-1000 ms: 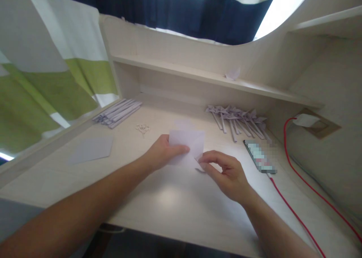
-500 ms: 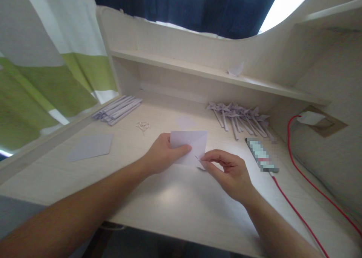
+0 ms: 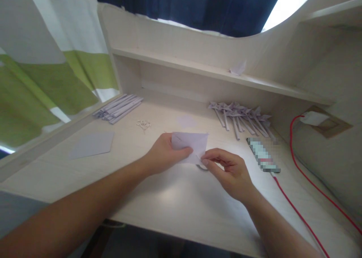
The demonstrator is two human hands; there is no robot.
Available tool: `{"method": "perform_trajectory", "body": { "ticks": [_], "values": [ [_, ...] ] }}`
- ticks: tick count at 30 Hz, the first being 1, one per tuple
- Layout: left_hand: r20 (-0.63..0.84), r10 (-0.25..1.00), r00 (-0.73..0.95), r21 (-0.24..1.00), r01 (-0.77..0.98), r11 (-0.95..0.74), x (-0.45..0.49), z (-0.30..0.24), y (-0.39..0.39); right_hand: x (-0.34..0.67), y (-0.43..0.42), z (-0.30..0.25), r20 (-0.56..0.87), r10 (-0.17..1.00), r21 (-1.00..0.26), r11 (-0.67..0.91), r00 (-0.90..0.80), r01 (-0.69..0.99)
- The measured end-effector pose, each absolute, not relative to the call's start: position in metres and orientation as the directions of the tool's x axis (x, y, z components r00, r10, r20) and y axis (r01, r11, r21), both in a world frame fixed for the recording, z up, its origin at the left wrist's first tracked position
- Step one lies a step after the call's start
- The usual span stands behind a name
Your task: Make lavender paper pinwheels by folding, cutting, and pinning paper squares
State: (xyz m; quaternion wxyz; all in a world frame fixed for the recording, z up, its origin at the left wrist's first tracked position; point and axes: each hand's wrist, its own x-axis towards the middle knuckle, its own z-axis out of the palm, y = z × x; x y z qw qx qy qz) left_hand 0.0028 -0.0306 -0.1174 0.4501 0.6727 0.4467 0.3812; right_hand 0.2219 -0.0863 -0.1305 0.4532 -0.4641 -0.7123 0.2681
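Note:
A small square sheet of pale lilac paper, creased and slit toward its corners, is held above the desk. My left hand grips it from the left, thumb across its face and fingers behind. On the right, my right hand pinches the lower right corner between thumb and fingertips, and that corner curls. Any small thing between those fingertips is hidden. Behind the sheet, a pale paper piece lies flat on the desk.
Rolled paper sticks and a stack of paper lie left, beside small white bits. Several paper pinwheels lie at the back right. A phone with a red cable sits right. A shelf runs behind.
The held sheet has tilted, its upper edge and creases now showing differently. My right hand stays at the lower right corner with barely any shift. The view has moved slightly.

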Motion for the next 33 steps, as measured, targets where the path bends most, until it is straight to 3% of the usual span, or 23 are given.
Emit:
{"method": "perform_trajectory", "body": {
  "ticks": [13, 33],
  "values": [
    [0.099, 0.936, 0.337, 0.962, 0.208, -0.177, 0.003, -0.115, -0.031, 0.222, -0.086, -0.133, 0.440, 0.880, -0.753, 0.471, -0.181, 0.460],
    [0.057, 0.945, 0.322, 0.980, 0.163, -0.115, 0.003, -0.113, -0.030, 0.224, -0.085, -0.142, 0.434, 0.896, -0.807, 0.431, -0.091, 0.403]
  ]
}}
